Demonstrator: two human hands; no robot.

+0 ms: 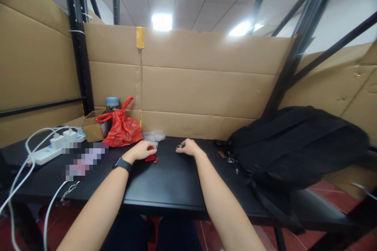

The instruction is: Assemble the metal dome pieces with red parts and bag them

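The right hand (190, 147) pinches a small round thing (180, 147); the left (144, 150) curls narrowly above red string (150, 158), its grip unclear.

A makeshift workspace, its kind otherwise unclear: beyond the fingers (151, 151) stand tall brown cardboard panels (200, 86) between black perforated metal posts (79, 43), under a tiled white ceiling (194, 0).

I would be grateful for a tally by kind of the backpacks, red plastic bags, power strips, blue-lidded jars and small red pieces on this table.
Backpack: 1
Red plastic bag: 1
Power strip: 1
Blue-lidded jar: 1
Small red pieces by the left hand: 2
Total: 6
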